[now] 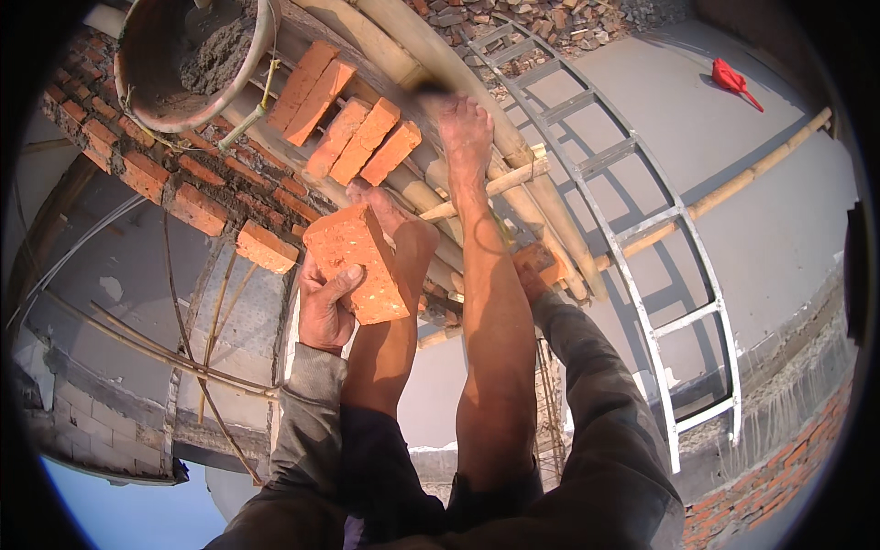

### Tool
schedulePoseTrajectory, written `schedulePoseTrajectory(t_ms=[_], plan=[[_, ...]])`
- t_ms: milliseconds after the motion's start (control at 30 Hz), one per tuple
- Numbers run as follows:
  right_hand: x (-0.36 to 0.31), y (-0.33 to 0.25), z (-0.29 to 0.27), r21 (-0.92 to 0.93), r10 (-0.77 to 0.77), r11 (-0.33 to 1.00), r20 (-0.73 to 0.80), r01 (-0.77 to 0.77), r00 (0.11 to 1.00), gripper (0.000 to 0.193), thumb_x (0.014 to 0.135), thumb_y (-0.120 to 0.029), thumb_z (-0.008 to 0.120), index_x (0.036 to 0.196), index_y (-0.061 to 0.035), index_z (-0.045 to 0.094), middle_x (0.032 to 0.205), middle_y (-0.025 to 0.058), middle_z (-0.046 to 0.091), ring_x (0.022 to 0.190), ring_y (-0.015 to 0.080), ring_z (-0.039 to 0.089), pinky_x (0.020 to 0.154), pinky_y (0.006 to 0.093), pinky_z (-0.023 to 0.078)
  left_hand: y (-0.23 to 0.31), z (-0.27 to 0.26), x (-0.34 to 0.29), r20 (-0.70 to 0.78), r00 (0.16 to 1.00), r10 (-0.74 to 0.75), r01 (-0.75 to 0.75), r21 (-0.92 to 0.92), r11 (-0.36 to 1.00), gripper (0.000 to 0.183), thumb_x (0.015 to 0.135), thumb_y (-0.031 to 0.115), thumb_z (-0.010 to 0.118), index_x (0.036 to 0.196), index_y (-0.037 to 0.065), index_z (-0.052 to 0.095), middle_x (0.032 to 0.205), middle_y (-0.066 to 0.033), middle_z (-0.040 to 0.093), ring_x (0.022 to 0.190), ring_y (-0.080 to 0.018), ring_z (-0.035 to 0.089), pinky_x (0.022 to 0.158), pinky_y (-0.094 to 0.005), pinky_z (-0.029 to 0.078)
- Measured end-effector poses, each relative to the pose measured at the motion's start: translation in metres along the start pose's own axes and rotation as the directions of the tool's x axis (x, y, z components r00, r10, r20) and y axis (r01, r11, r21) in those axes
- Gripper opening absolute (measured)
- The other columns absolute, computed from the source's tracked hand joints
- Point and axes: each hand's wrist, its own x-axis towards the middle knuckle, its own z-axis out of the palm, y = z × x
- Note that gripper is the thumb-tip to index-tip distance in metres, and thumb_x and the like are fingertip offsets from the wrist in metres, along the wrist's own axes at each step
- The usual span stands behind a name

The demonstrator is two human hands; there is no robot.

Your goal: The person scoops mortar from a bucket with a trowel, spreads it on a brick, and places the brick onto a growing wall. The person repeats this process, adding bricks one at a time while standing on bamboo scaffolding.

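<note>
My left hand (326, 307) is wrapped round an orange-red brick (357, 261), its thumb across the brick's face. I hold that brick raised in front of my left shin, beside the brick wall (200, 209). Low beside my right leg, my right hand (532, 282) is at another brick (547, 262) on the bamboo planks. Shadow and my leg obscure its fingers, so their grip is unclear. Several loose bricks (365, 140) lie in a group just beyond my feet.
Mortar fills part of a bucket (128, 92) at the upper left. My bare feet stand on bamboo poles (532, 197). A metal ladder (632, 234) slants along the right, above a grey floor far below. A red object (731, 78) lies at the upper right.
</note>
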Motion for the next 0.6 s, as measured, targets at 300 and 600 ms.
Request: schedulePoseTrajectory(t_ms=[300, 600], plan=[[-0.001, -0.005, -0.004, -0.08, 0.013, 0.997, -0.094, -0.02, 0.995, 0.015, 0.099, -0.012, 0.06, 0.114, -0.0094, 0.058, 0.109, 0.007, 0.068, 0.096, 0.0261, 0.069, 0.083, 0.0449, 0.057, 0.02, 0.007, -0.056, -0.131, 0.989, -0.063, 0.016, -0.329, 0.944, 0.056, 0.095, -0.001, 0.072, 0.147, 0.001, 0.051, 0.136, -0.0146, 0.068, 0.123, -0.0275, 0.07, 0.109, -0.0459, 0.057], [0.006, -0.008, 0.004, -0.126, 0.03, 0.991, -0.147, -0.049, 0.989, 0.013, 0.098, -0.011, 0.061, 0.11, -0.0111, 0.057, 0.107, 0.0054, 0.065, 0.091, 0.0248, 0.068, 0.08, 0.0422, 0.057, 0.001, 0.027, -0.091, -0.073, 0.99, -0.121, 0.083, -0.396, 0.914, 0.061, 0.093, 0.007, 0.078, 0.149, 0.004, 0.053, 0.136, -0.0125, 0.068, 0.127, -0.0293, 0.067, 0.112, -0.0486, 0.053]])
